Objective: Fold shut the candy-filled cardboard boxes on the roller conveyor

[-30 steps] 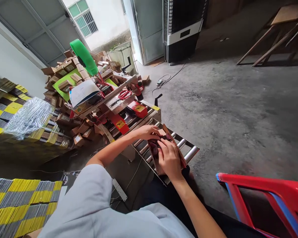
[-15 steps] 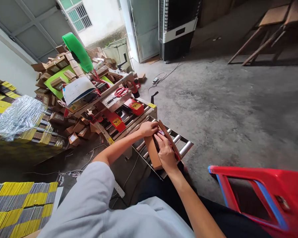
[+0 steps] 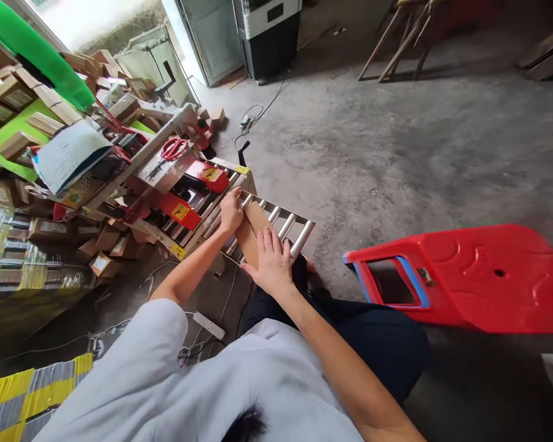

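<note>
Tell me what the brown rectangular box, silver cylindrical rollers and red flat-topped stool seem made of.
Brown rectangular box: likely cardboard, matte, with plain flat flaps.
Silver cylindrical rollers: apparently metal, polished, given bright reflected streaks.
Red flat-topped stool: probably plastic, smooth, with raised moulded curves.

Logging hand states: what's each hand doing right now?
Left hand: curled at the far end of the cardboard box; grip cannot be told.
Right hand: open, laid on the box.

There are two hands [image 3: 273, 263] on one carton [image 3: 247, 239] and two red guards [image 3: 180, 212].
</note>
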